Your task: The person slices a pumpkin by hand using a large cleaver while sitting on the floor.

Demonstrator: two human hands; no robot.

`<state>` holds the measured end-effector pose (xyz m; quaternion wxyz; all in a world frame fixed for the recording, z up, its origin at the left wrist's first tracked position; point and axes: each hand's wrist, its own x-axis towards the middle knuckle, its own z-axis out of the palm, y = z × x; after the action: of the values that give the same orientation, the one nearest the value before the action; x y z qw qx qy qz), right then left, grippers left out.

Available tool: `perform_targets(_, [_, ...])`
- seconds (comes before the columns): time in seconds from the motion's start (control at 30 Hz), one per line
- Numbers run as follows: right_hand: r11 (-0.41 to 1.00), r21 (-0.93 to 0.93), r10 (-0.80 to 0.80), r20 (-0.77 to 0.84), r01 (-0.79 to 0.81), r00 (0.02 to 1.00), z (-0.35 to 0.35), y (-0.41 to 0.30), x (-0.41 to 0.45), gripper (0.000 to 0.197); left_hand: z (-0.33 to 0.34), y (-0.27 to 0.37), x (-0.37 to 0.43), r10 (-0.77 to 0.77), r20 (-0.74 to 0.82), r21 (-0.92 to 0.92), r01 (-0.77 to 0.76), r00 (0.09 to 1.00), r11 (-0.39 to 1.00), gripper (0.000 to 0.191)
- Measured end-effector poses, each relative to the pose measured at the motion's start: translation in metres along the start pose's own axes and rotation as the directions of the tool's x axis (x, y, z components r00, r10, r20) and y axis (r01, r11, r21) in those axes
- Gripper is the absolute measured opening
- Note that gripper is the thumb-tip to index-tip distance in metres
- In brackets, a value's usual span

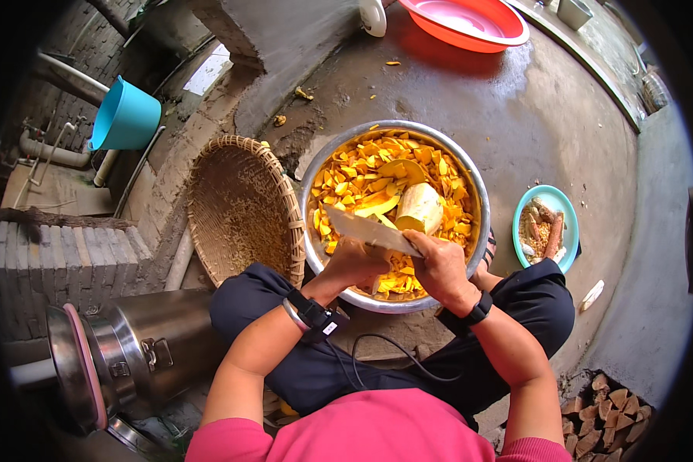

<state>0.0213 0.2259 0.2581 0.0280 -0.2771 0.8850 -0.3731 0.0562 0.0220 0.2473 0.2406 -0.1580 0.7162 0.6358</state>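
A large metal basin (481,231) stands on the floor before me, filled with cut orange-yellow pumpkin pieces (346,179). On the pieces lies a thick pale, peeled pumpkin chunk (420,208). My right hand (443,265) grips a broad-bladed knife (369,231) by its handle end, over the near half of the basin. The blade points up and left across my left hand (355,263). My left hand is closed at the blade's near side; it seems to hold a piece, mostly hidden by the fingers and blade.
A woven basket (248,208) with grain leans left of the basin. At right sits a turquoise bowl (573,225) with corn cobs and kernels. A red basin (468,40) is at the top, a steel container (167,341) at lower left, split firewood (606,418) at lower right.
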Motion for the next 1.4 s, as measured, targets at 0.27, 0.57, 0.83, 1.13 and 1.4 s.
perform_targets(0.27, [0.997,-0.077,-0.022,0.059,0.026,0.998,-0.001,0.005,-0.005,0.046,0.003,-0.022,0.003,0.170,0.046,-0.305,-0.148,0.984,0.941,0.037])
perform_targets(0.57, [0.908,-0.323,0.323,0.128,-0.269,0.938,0.028,0.073,-0.016,0.014,0.003,-0.029,0.014,0.292,-0.049,0.145,-0.282,0.955,0.948,0.097])
perform_targets(0.83, [0.999,-0.043,0.007,0.012,-0.006,1.000,0.008,0.001,0.000,0.031,-0.002,-0.025,0.016,0.161,0.032,-0.149,-0.155,0.986,0.977,0.048])
perform_targets(1.13, [0.993,-0.116,0.015,0.083,-0.005,0.996,0.001,0.019,-0.006,0.040,0.001,-0.033,0.019,0.379,0.074,0.209,-0.386,0.923,0.899,0.045])
perform_targets(1.4, [0.985,-0.155,0.097,0.157,-0.073,0.983,0.015,0.037,-0.004,0.023,0.002,-0.017,0.006,0.093,0.047,-0.025,-0.092,0.995,0.995,0.064])
